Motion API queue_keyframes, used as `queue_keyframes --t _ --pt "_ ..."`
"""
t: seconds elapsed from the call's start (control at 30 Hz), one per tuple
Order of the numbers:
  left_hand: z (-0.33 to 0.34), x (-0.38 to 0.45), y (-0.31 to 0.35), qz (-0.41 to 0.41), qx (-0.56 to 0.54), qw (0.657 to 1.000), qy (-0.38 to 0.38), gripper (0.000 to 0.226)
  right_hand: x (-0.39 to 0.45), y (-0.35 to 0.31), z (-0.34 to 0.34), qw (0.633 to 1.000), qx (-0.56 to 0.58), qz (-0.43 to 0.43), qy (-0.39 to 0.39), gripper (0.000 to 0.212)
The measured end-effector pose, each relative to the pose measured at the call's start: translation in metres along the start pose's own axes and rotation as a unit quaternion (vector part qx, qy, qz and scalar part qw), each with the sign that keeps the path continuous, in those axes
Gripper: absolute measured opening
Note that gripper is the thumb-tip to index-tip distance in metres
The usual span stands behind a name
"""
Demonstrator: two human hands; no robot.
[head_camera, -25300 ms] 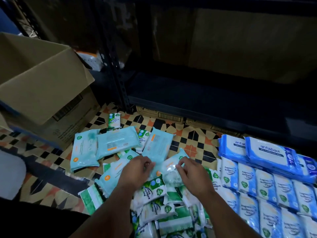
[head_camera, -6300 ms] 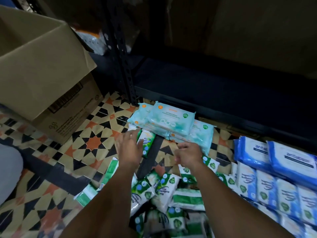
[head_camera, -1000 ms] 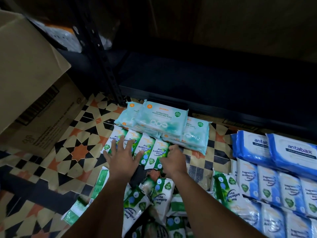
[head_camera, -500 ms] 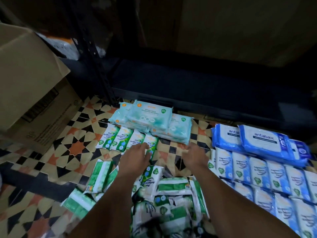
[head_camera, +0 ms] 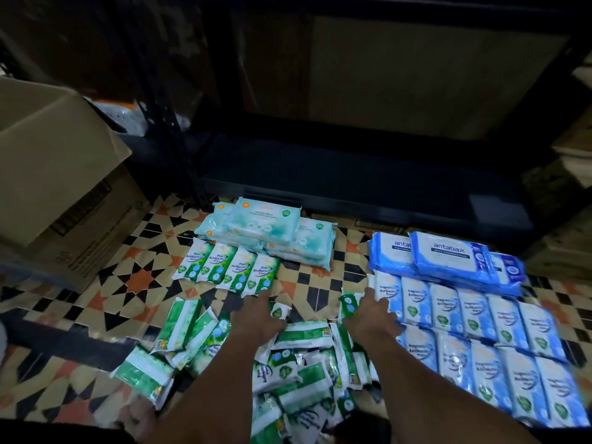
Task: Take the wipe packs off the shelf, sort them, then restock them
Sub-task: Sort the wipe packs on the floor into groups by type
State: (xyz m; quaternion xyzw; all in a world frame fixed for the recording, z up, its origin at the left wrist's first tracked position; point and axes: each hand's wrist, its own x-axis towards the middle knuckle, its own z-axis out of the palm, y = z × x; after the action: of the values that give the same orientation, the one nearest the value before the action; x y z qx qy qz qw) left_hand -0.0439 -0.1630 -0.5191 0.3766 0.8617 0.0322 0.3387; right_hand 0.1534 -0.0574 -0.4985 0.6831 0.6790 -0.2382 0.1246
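Sorted wipe packs lie on the tiled floor in front of the dark bottom shelf. A stack of teal packs sits by the shelf edge, with a row of small green pine packs just below it. A loose pile of green packs lies under my arms. My left hand reaches onto the pile's far edge and grips a green pack. At the pile's right edge my right hand grips another green pack, its fingertips touching the blue-white packs.
Large blue antabax packs are stacked at the right by the shelf. An open cardboard box stands at the left, next to the shelf's upright post. Bare patterned floor shows left of the packs.
Both hands have drawn back from the green row to the loose pile. The right hand has moved right toward the blue-white packs. The view has pulled back.
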Motion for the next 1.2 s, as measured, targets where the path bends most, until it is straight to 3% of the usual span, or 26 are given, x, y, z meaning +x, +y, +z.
queue_keyframes --t 0.13,0.23,0.3,0.37,0.53,0.73,0.83,0.9,0.97,1.03,1.13,1.2 --pt "-0.004 -0.012 0.002 0.017 -0.107 0.989 0.097 0.092 -0.001 0.006 -0.008 0.991 0.136 0.001 -0.005 0.091" --pt "-0.015 -0.016 0.014 0.047 -0.246 0.958 0.141 0.063 -0.004 0.007 -0.020 0.973 0.228 -0.003 -0.024 0.063" --pt "-0.022 -0.020 0.024 0.042 -0.351 0.926 0.131 0.058 -0.008 0.002 -0.024 0.960 0.278 -0.016 -0.042 0.050" --pt "-0.028 -0.021 0.031 0.034 -0.422 0.896 0.134 0.061 -0.010 -0.006 -0.025 0.947 0.315 -0.033 -0.053 0.054" --pt "-0.033 -0.020 0.039 -0.002 -0.512 0.837 0.192 0.054 -0.014 -0.018 -0.022 0.915 0.377 -0.096 -0.107 0.088" --pt "-0.034 -0.013 0.019 -0.083 -0.578 0.786 0.203 0.051 -0.006 -0.011 -0.018 0.848 0.500 -0.087 -0.153 0.070" --pt "-0.035 -0.007 0.009 -0.106 -0.662 0.727 0.150 0.065 -0.002 -0.011 -0.017 0.842 0.528 -0.044 -0.102 0.051" --pt "-0.035 -0.004 0.007 -0.119 -0.706 0.689 0.116 0.077 -0.002 -0.013 -0.017 0.817 0.570 -0.025 -0.080 0.042" --pt "-0.033 -0.002 0.005 -0.133 -0.731 0.661 0.108 0.074 -0.002 -0.014 -0.017 0.782 0.619 -0.002 -0.071 0.057" --pt "-0.028 0.002 0.004 -0.151 -0.734 0.651 0.120 0.063 0.001 -0.016 -0.017 0.744 0.663 0.018 -0.075 0.070" --pt "-0.018 0.004 0.006 -0.188 -0.686 0.683 0.166 0.029 0.006 -0.022 -0.015 0.697 0.710 0.037 -0.094 0.065" --pt "-0.012 0.006 0.009 -0.193 -0.670 0.694 0.178 0.031 0.011 -0.026 -0.011 0.662 0.742 0.052 -0.097 0.058"
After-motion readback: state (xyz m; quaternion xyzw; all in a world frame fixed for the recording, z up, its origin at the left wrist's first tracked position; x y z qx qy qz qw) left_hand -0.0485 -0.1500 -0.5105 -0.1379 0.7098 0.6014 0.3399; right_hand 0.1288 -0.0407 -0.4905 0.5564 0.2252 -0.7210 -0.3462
